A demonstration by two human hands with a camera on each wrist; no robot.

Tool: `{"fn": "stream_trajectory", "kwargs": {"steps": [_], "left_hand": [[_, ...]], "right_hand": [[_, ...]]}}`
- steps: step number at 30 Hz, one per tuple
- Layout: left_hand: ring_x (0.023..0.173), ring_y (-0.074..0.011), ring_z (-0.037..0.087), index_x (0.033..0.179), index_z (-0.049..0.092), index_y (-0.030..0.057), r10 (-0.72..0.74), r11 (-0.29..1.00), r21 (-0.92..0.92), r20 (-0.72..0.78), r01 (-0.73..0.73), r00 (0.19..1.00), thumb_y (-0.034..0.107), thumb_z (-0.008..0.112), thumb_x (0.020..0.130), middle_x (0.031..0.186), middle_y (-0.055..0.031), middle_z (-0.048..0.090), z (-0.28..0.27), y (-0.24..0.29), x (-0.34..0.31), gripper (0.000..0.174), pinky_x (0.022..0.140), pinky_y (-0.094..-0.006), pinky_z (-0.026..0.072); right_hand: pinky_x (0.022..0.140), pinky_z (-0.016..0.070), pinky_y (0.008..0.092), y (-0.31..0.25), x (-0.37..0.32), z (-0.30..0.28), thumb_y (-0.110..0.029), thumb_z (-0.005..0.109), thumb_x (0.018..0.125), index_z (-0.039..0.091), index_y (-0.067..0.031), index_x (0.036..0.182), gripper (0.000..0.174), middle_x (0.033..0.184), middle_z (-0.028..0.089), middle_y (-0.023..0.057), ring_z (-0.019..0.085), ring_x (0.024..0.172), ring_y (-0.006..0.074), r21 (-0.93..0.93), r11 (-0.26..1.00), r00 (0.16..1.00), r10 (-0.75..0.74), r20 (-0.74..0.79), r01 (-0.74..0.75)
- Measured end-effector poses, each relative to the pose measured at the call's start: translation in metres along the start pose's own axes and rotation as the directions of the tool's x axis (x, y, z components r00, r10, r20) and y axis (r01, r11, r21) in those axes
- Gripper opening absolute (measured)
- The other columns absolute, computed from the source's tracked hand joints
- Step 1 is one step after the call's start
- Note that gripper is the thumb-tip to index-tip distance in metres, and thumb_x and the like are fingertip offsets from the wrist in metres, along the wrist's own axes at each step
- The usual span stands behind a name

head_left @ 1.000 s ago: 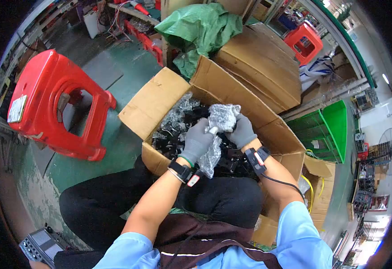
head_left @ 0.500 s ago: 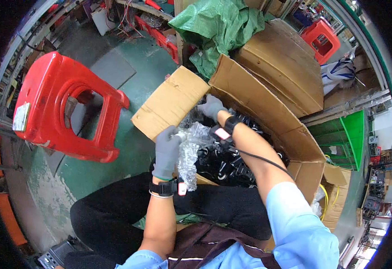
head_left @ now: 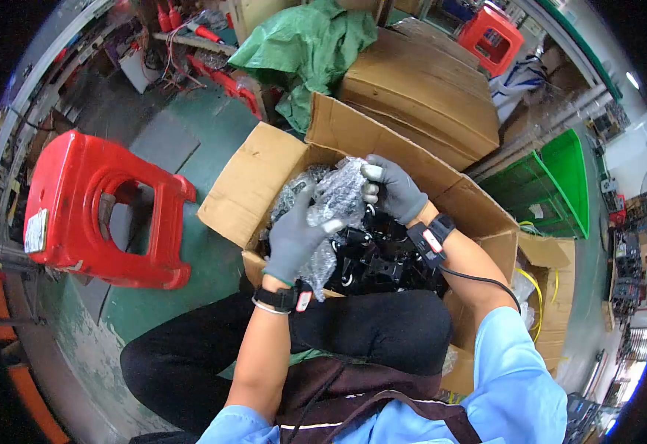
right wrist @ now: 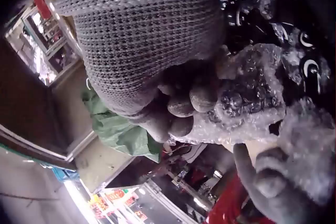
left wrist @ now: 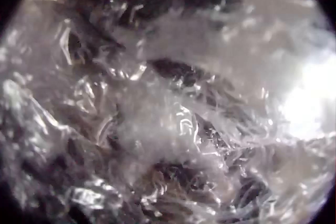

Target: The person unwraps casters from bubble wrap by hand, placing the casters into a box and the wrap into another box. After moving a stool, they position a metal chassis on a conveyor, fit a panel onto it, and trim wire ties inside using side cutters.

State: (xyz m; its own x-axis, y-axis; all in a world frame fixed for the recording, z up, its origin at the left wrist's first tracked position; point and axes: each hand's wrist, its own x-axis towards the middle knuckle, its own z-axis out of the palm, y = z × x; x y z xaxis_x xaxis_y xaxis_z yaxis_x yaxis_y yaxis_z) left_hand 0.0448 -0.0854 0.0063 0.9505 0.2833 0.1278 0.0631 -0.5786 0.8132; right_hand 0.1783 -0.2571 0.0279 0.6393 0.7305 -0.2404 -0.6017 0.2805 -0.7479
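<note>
Both hands wear grey knitted gloves and meet over an open cardboard box [head_left: 253, 174]. Between them is crumpled clear bubble wrap [head_left: 338, 194], its tail hanging over the box's near edge. My left hand [head_left: 291, 238] holds the wrap from the left, thumb across it. My right hand [head_left: 399, 194] pinches its upper right side; the right wrist view shows those fingertips curled onto the bubble wrap [right wrist: 249, 95]. Inside the box below lie many black parts [head_left: 375, 263] with shiny curved pieces. Bubble wrap fills the left wrist view and hides the left fingers there.
A red plastic stool [head_left: 101, 211] stands on the green floor at left. Behind the box are a larger closed carton [head_left: 423, 92] and a green sack [head_left: 301, 55]. A green crate [head_left: 553, 185] and another carton [head_left: 553, 296] sit at right.
My right hand went to the box's far left corner, then came back right to the wrap. My left hand kept hold of bubble wrap. The wrapped bundle seen first is no longer between the hands.
</note>
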Motion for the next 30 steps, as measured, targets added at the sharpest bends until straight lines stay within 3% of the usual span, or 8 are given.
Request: {"fn": "stream_trajectory", "kwargs": {"steps": [6,10,13,17,19,21,23,30], "left_hand": [[0.07,-0.0169,0.062,0.088,0.063,0.0049,0.241,0.967,-0.08,-0.024,-0.242,0.97,0.012,0.064,0.077,0.076,-0.0085,0.064,-0.009,0.015,0.026,0.013,0.062,-0.0287,0.047],[0.065,-0.0106,0.055,0.086,0.063,0.0009,-0.133,0.843,-0.522,0.026,0.127,0.991,0.007,0.064,0.074,0.069,-0.0048,0.06,-0.052,0.012,0.044,0.013,0.061,-0.0256,0.0446],[0.066,-0.0078,0.052,0.086,0.062,0.0001,0.013,0.997,-0.076,0.123,-0.004,0.992,0.008,0.063,0.075,0.069,-0.0011,0.059,-0.058,0.0,0.055,0.013,0.06,-0.0244,0.0432],[0.063,-0.009,0.05,0.084,0.063,-0.0009,-0.163,0.854,-0.461,0.205,0.242,0.965,0.013,0.062,0.077,0.069,-0.0025,0.058,-0.06,-0.012,0.055,0.015,0.058,-0.0253,0.0413],[0.062,-0.0088,0.05,0.086,0.063,-0.0006,-0.02,0.993,0.116,0.347,-0.021,0.938,0.013,0.062,0.077,0.072,-0.0021,0.058,-0.057,-0.044,0.062,0.017,0.057,-0.0242,0.041],[0.062,-0.008,0.05,0.088,0.062,0.0002,-0.064,0.994,0.111,0.361,0.026,0.93,0.013,0.061,0.079,0.073,-0.0004,0.058,-0.066,-0.034,0.066,0.016,0.056,-0.0233,0.0412],[0.062,-0.0084,0.051,0.085,0.061,0.0011,-0.275,0.784,-0.478,0.304,0.396,0.912,0.015,0.061,0.081,0.071,-0.0002,0.057,-0.067,-0.02,0.06,0.014,0.056,-0.0233,0.0418],[0.069,-0.0075,0.051,0.088,0.057,0.0028,-0.214,0.674,-0.656,0.268,0.341,0.939,0.015,0.055,0.085,0.078,0.0002,0.056,-0.066,-0.023,0.057,0.013,0.063,-0.0219,0.0426]], "right_hand": [[0.052,0.0386,0.0209,0.009,-0.011,-0.026,-0.02,0.049,0.089,0.051,-0.0078,0.093,0.013,0.073,0.048,-0.0005,0.044,0.059,0.0084,0.018,0.999,0.997,-0.048,0.053,0.047],[0.054,0.0508,0.0303,0.006,0.001,-0.025,-0.019,0.054,0.086,0.052,-0.0039,0.104,0.024,0.087,0.059,0.0075,0.057,0.068,0.0154,-0.497,0.866,0.974,-0.062,-0.218,-0.056],[0.066,0.0515,0.0413,0.043,0.031,-0.056,-0.024,0.058,0.075,0.066,-0.0036,0.09,0.026,0.095,0.064,0.0171,0.063,0.084,0.0287,-0.989,-0.096,0.992,0.062,0.108,0.113],[0.07,0.0497,0.0425,0.084,0.034,-0.029,-0.026,0.057,0.072,0.069,-0.0111,0.092,0.027,0.093,0.066,0.0133,0.063,0.086,0.0306,-0.805,-0.587,0.937,0.322,-0.133,0.088],[0.063,0.0504,0.0431,0.1,0.046,-0.041,-0.021,0.057,0.07,0.069,-0.0088,0.086,0.024,0.09,0.066,0.0157,0.064,0.082,0.0309,-0.844,-0.526,0.929,0.355,-0.103,0.107],[0.063,0.0507,0.0433,0.107,0.053,-0.057,-0.02,0.058,0.068,0.069,-0.0071,0.084,0.023,0.087,0.066,0.0156,0.064,0.08,0.0315,-0.855,-0.518,0.964,0.244,-0.105,0.038],[0.066,0.0508,0.0415,0.102,0.052,-0.063,-0.017,0.059,0.067,0.068,-0.0022,0.082,0.024,0.088,0.065,0.0179,0.064,0.082,0.0318,-0.888,-0.456,0.972,0.175,-0.16,-0.064],[0.065,0.0458,0.0319,0.037,0.001,-0.047,-0.02,0.075,0.058,0.064,-0.002,0.077,0.028,0.079,0.064,0.0109,0.059,0.072,0.0198,-0.906,0.423,0.999,-0.022,-0.043,-0.029]]}}
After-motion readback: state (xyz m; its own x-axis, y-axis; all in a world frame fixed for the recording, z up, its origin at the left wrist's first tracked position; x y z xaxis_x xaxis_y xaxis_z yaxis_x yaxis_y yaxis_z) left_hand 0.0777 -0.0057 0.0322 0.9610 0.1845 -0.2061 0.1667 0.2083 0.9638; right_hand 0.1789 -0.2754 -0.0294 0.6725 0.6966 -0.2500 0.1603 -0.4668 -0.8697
